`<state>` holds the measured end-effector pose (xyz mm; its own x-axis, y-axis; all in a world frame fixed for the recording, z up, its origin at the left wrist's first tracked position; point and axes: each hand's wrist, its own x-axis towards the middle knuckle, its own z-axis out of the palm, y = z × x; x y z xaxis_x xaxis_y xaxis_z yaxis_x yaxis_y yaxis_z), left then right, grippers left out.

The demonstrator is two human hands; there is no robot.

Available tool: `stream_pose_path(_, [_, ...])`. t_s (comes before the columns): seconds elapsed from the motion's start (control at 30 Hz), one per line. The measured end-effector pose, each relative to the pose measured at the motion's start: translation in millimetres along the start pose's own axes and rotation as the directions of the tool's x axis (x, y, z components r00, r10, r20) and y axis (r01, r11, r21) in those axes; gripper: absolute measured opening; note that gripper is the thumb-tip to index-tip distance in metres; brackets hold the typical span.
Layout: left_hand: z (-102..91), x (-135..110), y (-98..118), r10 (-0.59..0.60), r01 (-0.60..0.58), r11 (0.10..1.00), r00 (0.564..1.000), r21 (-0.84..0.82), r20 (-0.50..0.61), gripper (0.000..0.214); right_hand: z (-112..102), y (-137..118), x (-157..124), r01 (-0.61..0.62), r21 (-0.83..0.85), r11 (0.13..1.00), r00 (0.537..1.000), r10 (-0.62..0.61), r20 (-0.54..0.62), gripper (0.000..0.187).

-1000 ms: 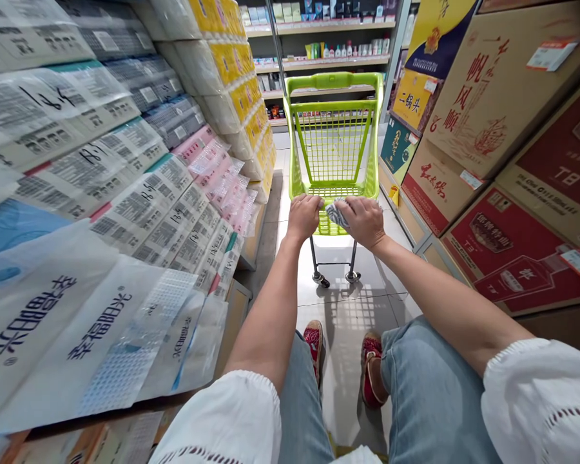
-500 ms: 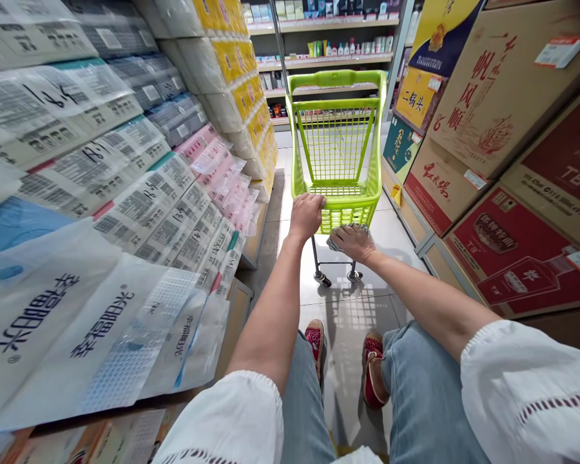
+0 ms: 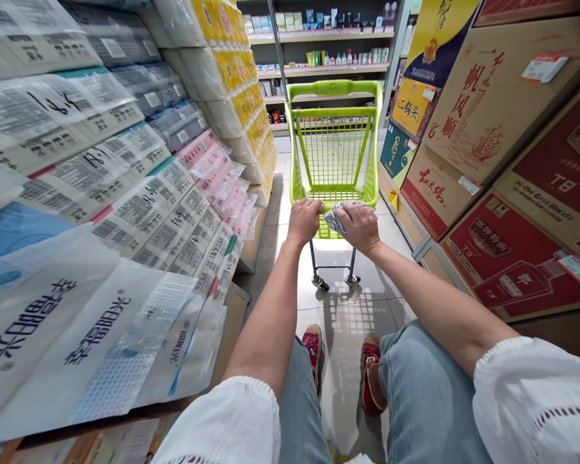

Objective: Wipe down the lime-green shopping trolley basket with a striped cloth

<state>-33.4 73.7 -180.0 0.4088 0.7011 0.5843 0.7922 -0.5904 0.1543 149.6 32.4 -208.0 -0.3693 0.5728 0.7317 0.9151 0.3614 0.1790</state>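
In front of me stands a lime-green shopping cart (image 3: 333, 187) with a plastic mesh basket on metal legs and small casters. My left hand (image 3: 304, 221) is closed over the near rim of the basket, at its left part. Close beside it, my right hand (image 3: 360, 227) has its fingers curled over a crumpled grey-and-white cloth (image 3: 336, 220). The cloth lies against the near rim, right of the middle. Part of the cloth is hidden under the fingers. Through the mesh I see floor tiles.
Packs of paper goods (image 3: 159, 193) slope along the left, with stacked yellow-and-white packs (image 3: 246, 96) behind them. Cardboard cartons (image 3: 478, 116) with price tags line the right side. Shelves of bottles and boxes (image 3: 328, 67) cross the far end. Tiled floor (image 3: 341, 335) runs between.
My right hand has moved up with the cloth, from the lower near wall of the basket to its rim. My left hand stays on the rim. The view has shifted slightly.
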Motion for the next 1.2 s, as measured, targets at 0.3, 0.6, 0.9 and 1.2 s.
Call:
stream_pose_path(0.3, [-1.2,-1,-13,-0.009,0.009,1.000,1.000,-0.021,0.014,0.027,36,-13,-46,0.213,0.079,0.974,0.943,-0.226,0.246,0.026])
stream_pose_path(0.6, [-13.6,4,-3,0.003,-0.003,0.999,1.000,-0.040,-0.002,0.027,-8,1,3,0.063,0.009,0.998,0.997,-0.063,0.033,0.032])
stream_pose_path(0.9, [11.2,6,16,-0.037,0.038,0.998,0.999,-0.050,0.016,0.025,22,-3,-20,0.090,-0.006,0.996,0.992,-0.089,0.093,0.028])
stream_pose_path(1.2, [9.6,4,10,-0.051,0.051,0.997,0.999,-0.052,0.013,0.029,43,-10,-42,0.183,0.054,0.982,0.958,-0.191,0.216,0.026])
